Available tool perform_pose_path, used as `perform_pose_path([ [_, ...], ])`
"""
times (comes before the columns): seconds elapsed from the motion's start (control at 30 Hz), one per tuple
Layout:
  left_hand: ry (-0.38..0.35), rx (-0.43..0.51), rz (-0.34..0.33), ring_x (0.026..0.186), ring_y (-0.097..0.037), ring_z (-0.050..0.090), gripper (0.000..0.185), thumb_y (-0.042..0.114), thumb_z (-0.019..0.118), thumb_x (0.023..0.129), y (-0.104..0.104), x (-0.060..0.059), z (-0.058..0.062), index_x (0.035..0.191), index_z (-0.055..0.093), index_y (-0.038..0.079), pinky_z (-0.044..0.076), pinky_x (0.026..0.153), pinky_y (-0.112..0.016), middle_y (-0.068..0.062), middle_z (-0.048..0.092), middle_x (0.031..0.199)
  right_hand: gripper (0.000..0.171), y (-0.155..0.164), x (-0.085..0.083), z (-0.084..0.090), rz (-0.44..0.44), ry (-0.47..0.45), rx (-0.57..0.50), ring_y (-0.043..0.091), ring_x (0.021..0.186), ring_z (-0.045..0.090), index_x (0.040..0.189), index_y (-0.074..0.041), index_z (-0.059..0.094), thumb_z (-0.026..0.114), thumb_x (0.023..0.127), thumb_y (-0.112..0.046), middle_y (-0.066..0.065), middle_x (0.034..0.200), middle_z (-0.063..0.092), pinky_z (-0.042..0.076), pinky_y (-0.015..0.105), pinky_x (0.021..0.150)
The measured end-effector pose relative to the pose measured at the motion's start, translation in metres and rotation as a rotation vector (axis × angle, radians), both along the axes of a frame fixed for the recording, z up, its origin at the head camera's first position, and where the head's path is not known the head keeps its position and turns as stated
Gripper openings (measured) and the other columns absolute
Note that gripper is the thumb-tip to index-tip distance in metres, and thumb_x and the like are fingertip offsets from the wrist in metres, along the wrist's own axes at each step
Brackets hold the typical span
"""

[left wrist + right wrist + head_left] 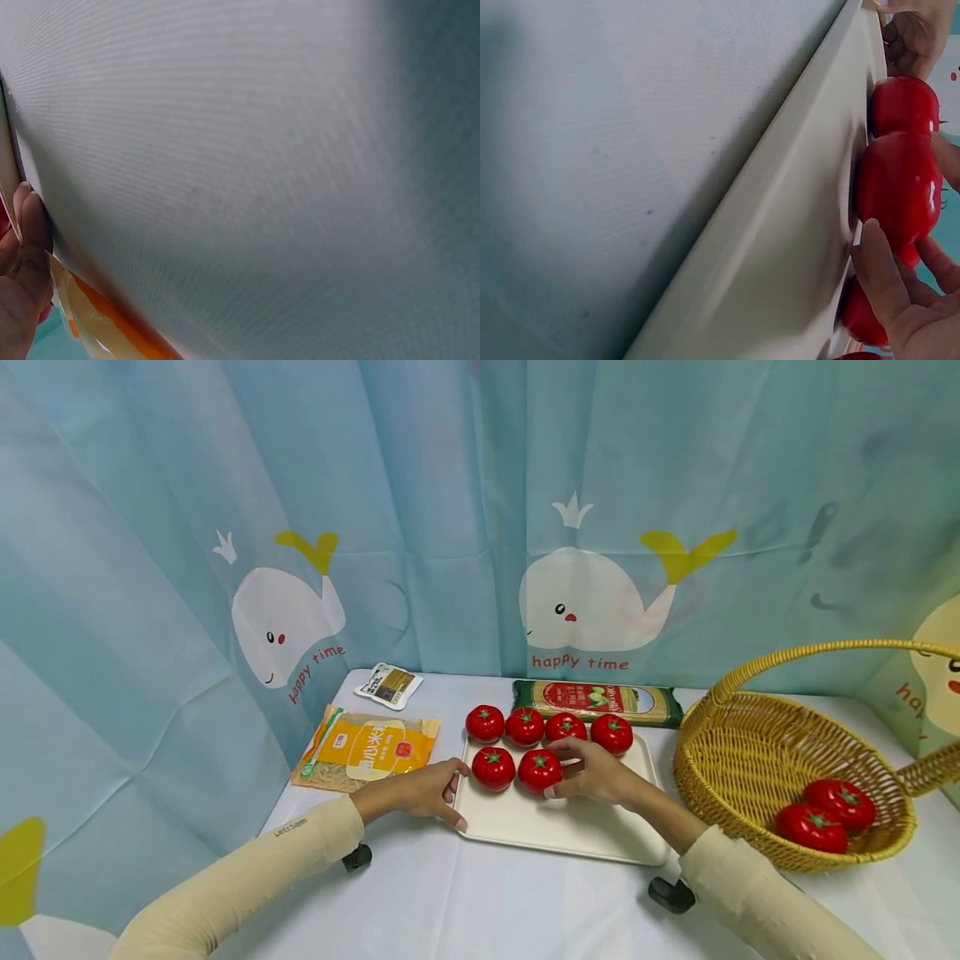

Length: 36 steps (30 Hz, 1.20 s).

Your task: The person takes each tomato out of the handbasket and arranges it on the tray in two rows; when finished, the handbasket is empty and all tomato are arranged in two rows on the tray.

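Observation:
On the cream tray [547,827] stand several red tomatoes, a row along the back and two in front of it. My right hand [596,774] holds the right-hand tomato [538,772] of that front pair, thumb on its near side and fingers behind. The right wrist view shows this tomato [900,187] between thumb and fingers, low over the tray and close beside its neighbour [904,106]. My left hand [431,792] grips the tray's left edge, thumb by the front corner. In the left wrist view, only part of the left hand [26,262] appears.
A wicker basket [701,806] with a tall handle stands at the right, two tomatoes [825,814] inside. Behind the tray lies a green pasta packet [600,702]. To the left are an orange-and-yellow food bag [367,747] and a small white sachet [388,685]. A whale-printed curtain hangs behind.

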<state>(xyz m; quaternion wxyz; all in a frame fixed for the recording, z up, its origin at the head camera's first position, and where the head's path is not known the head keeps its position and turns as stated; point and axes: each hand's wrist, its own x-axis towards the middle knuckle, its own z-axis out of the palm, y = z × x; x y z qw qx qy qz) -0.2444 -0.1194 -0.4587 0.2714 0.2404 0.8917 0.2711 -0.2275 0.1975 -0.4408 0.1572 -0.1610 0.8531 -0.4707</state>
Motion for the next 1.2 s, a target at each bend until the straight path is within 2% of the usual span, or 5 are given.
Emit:
perform_pose_path([
  [0.3, 0.000, 0.011, -0.005, 0.081, -0.010, 0.049, 0.077, 0.027, 0.091, 0.074, 0.000, 0.002, 0.003, 0.134, 0.047, 0.006, 0.042, 0.071, -0.022, -0.001, 0.053, 0.093, 0.068, 0.014, 0.014, 0.012, -0.013, 0.062, 0.008, 0.042, 0.117, 0.061, 0.133, 0.005, 0.054, 0.087, 0.079, -0.021, 0.026, 0.131, 0.060, 0.052, 0.051, 0.097],
  [0.6, 0.008, 0.018, -0.015, 0.081, -0.011, 0.049, 0.077, 0.026, 0.091, 0.074, 0.001, 0.001, 0.002, 0.133, 0.047, 0.004, 0.042, 0.071, -0.022, -0.001, 0.053, 0.093, 0.068, 0.039, 0.036, 0.032, -0.030, 0.087, 0.043, 0.044, 0.113, 0.063, 0.134, 0.004, 0.052, 0.085, 0.081, -0.024, 0.027, 0.127, 0.062, 0.054, 0.054, 0.092],
  [0.87, 0.008, -0.007, -0.003, 0.080, -0.010, 0.050, 0.076, 0.027, 0.091, 0.074, 0.001, 0.001, 0.003, 0.133, 0.047, 0.006, 0.042, 0.071, -0.022, 0.000, 0.052, 0.092, 0.061, 0.062, 0.055, 0.052, -0.008, 0.123, 0.022, 0.039, 0.110, 0.064, 0.132, 0.000, 0.054, 0.084, 0.082, -0.019, 0.023, 0.124, 0.063, 0.057, 0.032, 0.085],
  [0.97, 0.012, -0.013, -0.005, 0.080, -0.010, 0.050, 0.076, 0.028, 0.091, 0.074, 0.001, 0.000, 0.002, 0.133, 0.047, 0.007, 0.042, 0.072, -0.022, 0.001, 0.052, 0.092, 0.061, 0.071, 0.061, 0.057, -0.019, 0.113, 0.018, 0.032, 0.109, 0.065, 0.134, 0.000, 0.054, 0.083, 0.083, -0.017, 0.023, 0.126, 0.063, 0.057, 0.029, 0.082],
  [1.2, 0.013, -0.011, -0.018, 0.081, -0.010, 0.050, 0.077, 0.029, 0.091, 0.074, 0.001, 0.001, 0.002, 0.134, 0.047, 0.006, 0.043, 0.072, -0.022, 0.000, 0.053, 0.093, 0.058, 0.100, 0.072, 0.071, -0.034, 0.165, 0.070, 0.003, 0.103, 0.064, 0.135, -0.004, 0.054, 0.081, 0.085, -0.019, 0.018, 0.128, 0.063, 0.055, 0.025, 0.082],
])
